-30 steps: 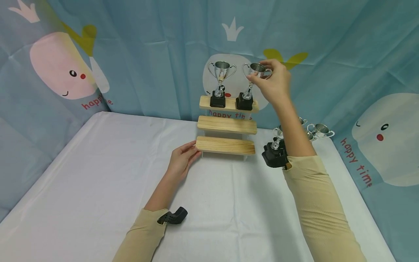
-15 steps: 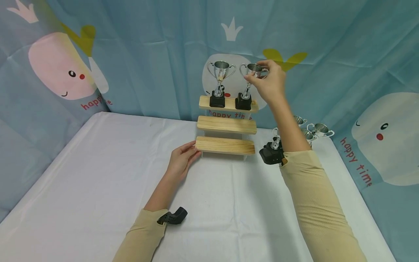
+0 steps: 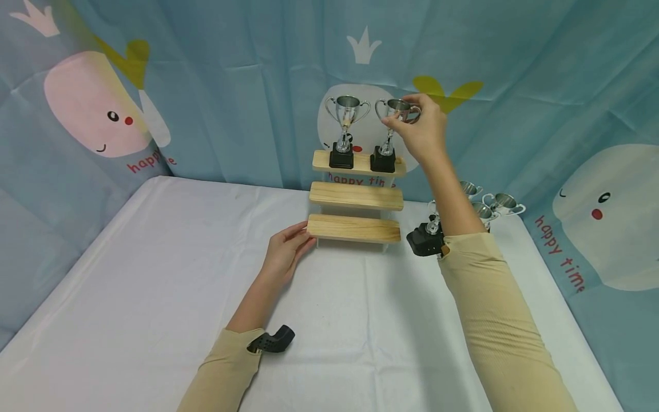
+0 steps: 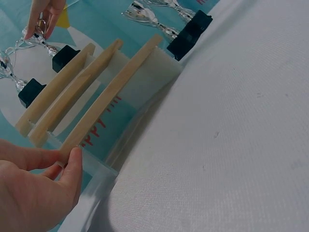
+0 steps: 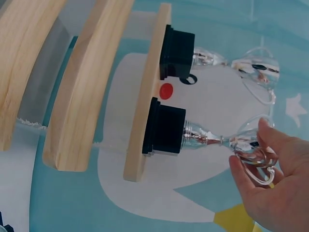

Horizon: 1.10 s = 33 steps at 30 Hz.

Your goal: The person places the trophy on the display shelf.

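Observation:
A three-tier display stand (image 3: pixel 355 228) with wooden shelves and clear supports stands at the back of the table. My left hand (image 3: pixel 283 252) pinches the left end of its lowest shelf between thumb and fingers, plain in the left wrist view. On the top shelf, toward the right, a silver trophy cup (image 3: pixel 385 150) stands upright on its black base. My right hand (image 3: pixel 428 127) grips this cup's bowl near its right handle; in the right wrist view the base (image 5: pixel 166 129) sits against the shelf. A second trophy cup (image 3: pixel 344 129) stands to its left, apart from it.
Several more trophy cups (image 3: pixel 503 203) stand on the table right of the stand, partly hidden by my right forearm and a black wrist camera (image 3: pixel 426 240). A blue printed curtain (image 3: pixel 231 103) hangs behind the white-covered table (image 3: pixel 154 286).
My right hand has shifted the gripped trophy cup slightly left along the top shelf, and its tilt has lessened to upright. The left hand stays on the lowest shelf.

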Motion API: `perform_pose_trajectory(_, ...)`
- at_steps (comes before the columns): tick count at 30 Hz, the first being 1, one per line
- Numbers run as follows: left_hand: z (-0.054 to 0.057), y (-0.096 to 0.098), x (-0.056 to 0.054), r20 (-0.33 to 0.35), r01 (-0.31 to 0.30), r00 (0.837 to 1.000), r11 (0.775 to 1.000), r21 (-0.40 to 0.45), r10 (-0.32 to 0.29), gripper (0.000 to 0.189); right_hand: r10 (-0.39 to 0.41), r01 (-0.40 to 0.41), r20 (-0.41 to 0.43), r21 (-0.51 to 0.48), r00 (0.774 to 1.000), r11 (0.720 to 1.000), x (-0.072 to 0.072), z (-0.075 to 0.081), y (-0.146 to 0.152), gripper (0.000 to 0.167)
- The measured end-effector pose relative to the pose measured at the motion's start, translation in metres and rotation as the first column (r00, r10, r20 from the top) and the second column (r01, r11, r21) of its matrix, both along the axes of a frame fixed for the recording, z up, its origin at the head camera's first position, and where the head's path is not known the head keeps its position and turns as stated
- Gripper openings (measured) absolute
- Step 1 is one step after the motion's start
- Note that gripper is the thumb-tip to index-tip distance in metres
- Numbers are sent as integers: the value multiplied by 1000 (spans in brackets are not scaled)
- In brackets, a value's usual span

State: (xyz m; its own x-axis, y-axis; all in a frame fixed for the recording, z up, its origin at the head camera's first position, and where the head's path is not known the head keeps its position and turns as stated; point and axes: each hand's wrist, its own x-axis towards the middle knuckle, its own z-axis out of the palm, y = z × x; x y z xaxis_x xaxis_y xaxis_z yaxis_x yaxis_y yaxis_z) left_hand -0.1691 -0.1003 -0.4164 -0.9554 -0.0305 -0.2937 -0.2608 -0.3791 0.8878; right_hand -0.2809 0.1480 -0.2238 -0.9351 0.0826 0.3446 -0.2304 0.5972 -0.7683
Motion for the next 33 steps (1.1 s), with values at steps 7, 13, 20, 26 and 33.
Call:
perform_pose_trajectory(7, 0, -1, 0, 1, 6, 1000, 1000, -1, -6, 47, 1, 0, 12, -49, 1000, 999, 1, 1, 2, 67)
perform_pose_trajectory(13, 1, 0, 1, 6, 2, 1000, 1000, 3, -2, 46, 1, 3, 47, -86, 999, 996, 6, 4, 5, 71)
perform_pose_trajectory(20, 2, 0, 1, 12, 3, 1000, 1000, -4, -3, 46, -9, 15, 59, -107, 998, 994, 17, 3, 14, 68)
perform_pose_trajectory(26, 2, 0, 1, 14, 3, 1000, 1000, -7, -3, 46, -17, 22, 51, -104, 999, 994, 26, -3, 22, 65)
perform_pose_trajectory(33, 2, 0, 1, 10, 5, 1000, 1000, -9, -5, 46, -15, 16, 19, -89, 1000, 996, 40, -12, 29, 63)
